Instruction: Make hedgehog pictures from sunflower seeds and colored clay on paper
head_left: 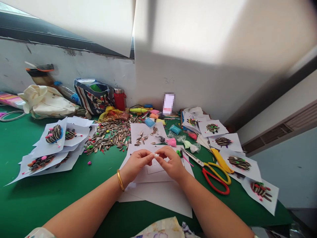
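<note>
Over the white paper sheets [170,195], my left hand [137,162] and my right hand [172,162] meet fingertip to fingertip. Both are closed in a pinch around a small white lump [155,155], which looks like modelling clay and is partly hidden by the fingers. Beneath them, the paper shows faint drawn lines. A few striped sunflower seeds [141,138] lie on a sheet just beyond. Close to my right hand are pink clay [170,142] in a clear wrapper and a thin pink tool [188,161]. Scissors [208,169] with red and yellow handles lie further right.
Sheets with seed-and-clay figures [53,134] are stacked at left; more seed pictures [239,163] line the right edge. A sunflower seed pile [109,134] spreads behind my left hand. A yellow cutter [220,160], red flask [119,100] and striped bag [92,96] also stand or lie there.
</note>
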A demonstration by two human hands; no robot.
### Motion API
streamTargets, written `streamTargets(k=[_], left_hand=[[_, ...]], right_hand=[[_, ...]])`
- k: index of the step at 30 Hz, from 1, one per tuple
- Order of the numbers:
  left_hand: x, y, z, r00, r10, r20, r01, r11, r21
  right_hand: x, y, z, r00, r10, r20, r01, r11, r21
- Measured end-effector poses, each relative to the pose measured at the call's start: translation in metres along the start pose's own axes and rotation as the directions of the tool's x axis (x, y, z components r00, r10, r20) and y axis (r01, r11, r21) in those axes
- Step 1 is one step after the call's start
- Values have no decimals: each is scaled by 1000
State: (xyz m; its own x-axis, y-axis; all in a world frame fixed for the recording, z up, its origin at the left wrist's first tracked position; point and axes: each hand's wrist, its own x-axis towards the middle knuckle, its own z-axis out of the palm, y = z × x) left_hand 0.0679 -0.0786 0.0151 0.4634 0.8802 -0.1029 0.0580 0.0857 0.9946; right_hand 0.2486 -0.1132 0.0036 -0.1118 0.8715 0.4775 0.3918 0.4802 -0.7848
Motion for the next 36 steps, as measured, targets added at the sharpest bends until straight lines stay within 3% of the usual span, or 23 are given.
streamTargets(k=[15, 22, 29, 36], left_hand=[[1, -6, 0, 991, 133, 6, -130, 952, 276], [2, -7, -1, 990, 138, -40, -119, 945, 305], [1, -6, -1, 985, 170, 7, -160, 912, 378], [1, -7, -1, 985, 171, -17, -154, 923, 353]], right_hand=[[0, -2, 2, 997, 79, -7, -79, 996, 50], [1, 1, 0, 994, 109, -17, -108, 992, 69], [1, 1, 2, 990, 140, -13, -140, 990, 23], [-1, 6, 3, 981, 193, -5, -192, 977, 99]])
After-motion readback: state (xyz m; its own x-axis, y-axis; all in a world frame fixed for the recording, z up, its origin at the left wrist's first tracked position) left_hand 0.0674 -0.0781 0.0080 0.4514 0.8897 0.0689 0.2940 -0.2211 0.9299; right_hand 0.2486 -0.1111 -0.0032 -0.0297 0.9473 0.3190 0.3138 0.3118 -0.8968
